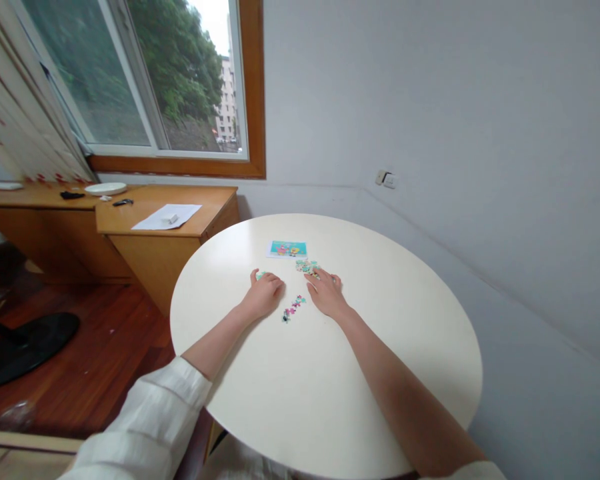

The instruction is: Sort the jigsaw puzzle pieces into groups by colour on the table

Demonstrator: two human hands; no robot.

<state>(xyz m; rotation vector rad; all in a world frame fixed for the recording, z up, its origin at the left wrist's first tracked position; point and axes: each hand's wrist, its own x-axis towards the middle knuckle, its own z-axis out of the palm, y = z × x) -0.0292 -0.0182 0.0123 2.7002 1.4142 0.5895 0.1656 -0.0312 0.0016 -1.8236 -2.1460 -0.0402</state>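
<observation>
Both my hands rest on a round cream table (330,387). My left hand (265,293) is curled, its fingers closed over a small teal jigsaw piece (260,274) that peeks out at the thumb. My right hand (325,293) lies flat with fingers stretched toward a small cluster of jigsaw pieces (307,267). Between the hands lies a short strip of joined pieces (293,309) in pink, teal and black. A small colourful reference picture (287,249) lies farther back on the table.
A wooden desk (165,233) with a sheet of paper (166,217) stands left of the table, with a white plate (105,189) on the longer counter under the window. A black round fan base (20,347) sits on the wooden floor. White walls close in on the right.
</observation>
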